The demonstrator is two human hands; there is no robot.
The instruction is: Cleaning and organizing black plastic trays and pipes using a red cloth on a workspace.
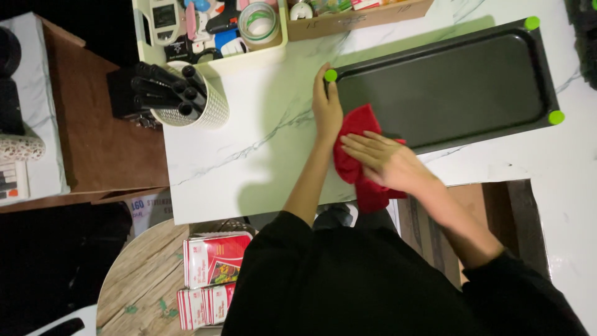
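Observation:
A long black tray [454,87] with green corner knobs lies on the white marbled table [261,143]. My left hand [326,109] rests flat at the tray's near-left corner, fingers touching the rim beside a green knob [331,75]. My right hand [382,163] presses down on a red cloth [357,127] bunched at the tray's front-left edge. Part of the cloth hangs over the table's front edge.
A white patterned cup [208,106] of black markers stands left of my hands. Behind it sits a pale bin [214,59] with tape and tools, and a cardboard box [354,18]. Below the table are red-and-white packets [211,258] on a round wooden surface.

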